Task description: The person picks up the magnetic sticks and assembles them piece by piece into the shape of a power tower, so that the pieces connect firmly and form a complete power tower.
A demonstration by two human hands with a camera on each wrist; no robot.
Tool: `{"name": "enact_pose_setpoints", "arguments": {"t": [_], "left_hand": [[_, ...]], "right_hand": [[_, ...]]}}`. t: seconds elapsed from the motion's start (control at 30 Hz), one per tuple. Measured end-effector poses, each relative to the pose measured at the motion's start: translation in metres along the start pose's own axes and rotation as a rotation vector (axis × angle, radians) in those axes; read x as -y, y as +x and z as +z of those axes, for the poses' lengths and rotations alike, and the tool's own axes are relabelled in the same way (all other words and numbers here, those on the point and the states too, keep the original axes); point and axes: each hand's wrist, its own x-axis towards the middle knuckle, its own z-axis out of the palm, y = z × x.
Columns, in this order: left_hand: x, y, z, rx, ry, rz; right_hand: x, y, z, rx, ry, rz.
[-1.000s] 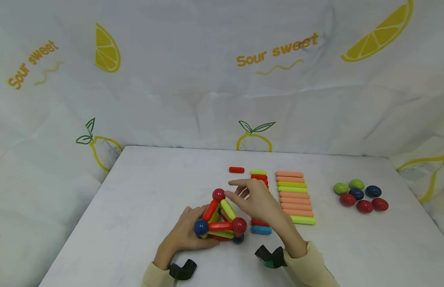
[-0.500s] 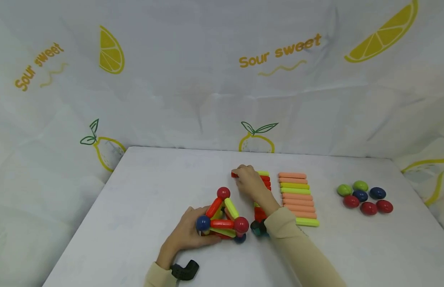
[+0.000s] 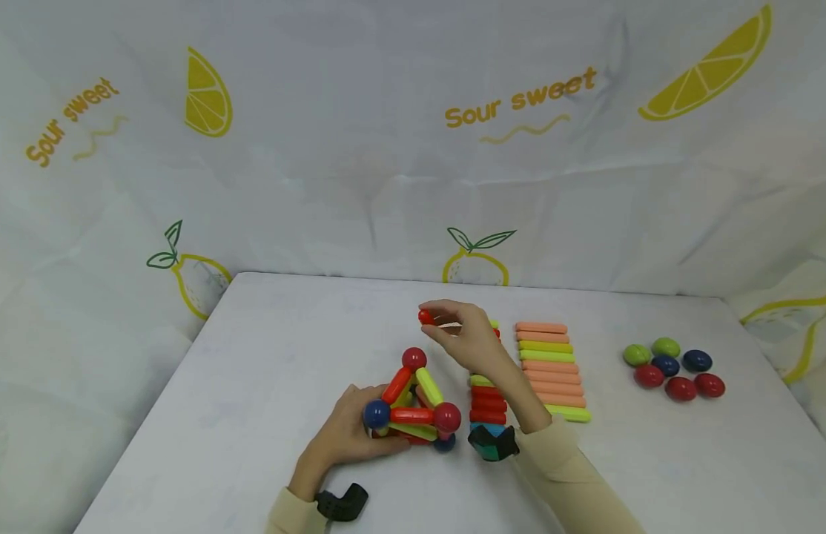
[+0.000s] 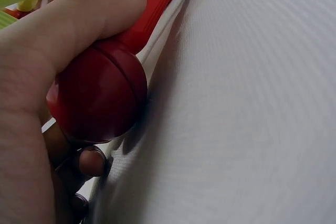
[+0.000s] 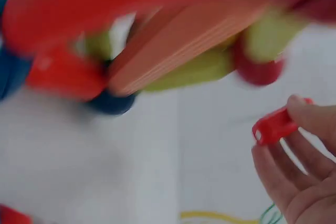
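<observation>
My left hand grips the lower left side of a frame built of coloured rods and balls, which stands on the table. In the left wrist view its thumb lies along a red rod, beside a dark red ball at the base. Red and blue balls form the upper corners. Above and behind the frame, my right hand pinches a short red rod between thumb and fingers, apart from the frame. The right wrist view also shows this red rod, with the frame blurred in the foreground.
Right of the frame lies a column of short rods, partly covered by the right hand and forearm. Beyond it is a column of longer orange and yellow-green rods. Several loose balls sit farther right. A printed cloth hangs behind the table.
My right hand has reached from the frame's top to the lone red rod at the back and lifted it off the table. The left hand keeps its hold on the frame.
</observation>
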Motion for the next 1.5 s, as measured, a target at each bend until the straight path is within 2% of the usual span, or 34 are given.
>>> {"name": "enact_pose_setpoints", "arguments": {"t": [0.1,0.2,0.3,0.57,1.07,1.27,1.4,1.5], "left_hand": [[0.001,0.000,0.000,0.002,-0.008,0.008],[0.002,0.000,-0.001,0.001,-0.016,0.012],[0.003,0.000,0.000,-0.002,-0.026,0.013],[0.002,0.000,0.000,0.000,-0.022,0.012],[-0.001,0.001,-0.001,0.014,0.003,-0.015],[0.000,0.001,0.001,0.005,0.002,-0.008],[-0.001,0.002,0.001,0.005,-0.005,-0.004],[-0.001,0.002,0.000,0.003,-0.009,-0.002]], "right_hand": [[0.015,-0.012,-0.003,0.009,0.147,-0.045],[0.024,-0.021,0.000,0.050,0.206,-0.078],[0.027,-0.026,0.006,0.068,0.194,-0.101],[0.028,-0.029,0.011,0.023,0.155,-0.118],[0.025,-0.030,0.012,0.007,0.196,-0.116],[0.023,-0.037,0.005,-0.011,0.110,-0.107],[0.011,-0.056,-0.008,-0.079,0.007,-0.116],[0.000,-0.076,-0.016,-0.071,-0.112,-0.087]]}}
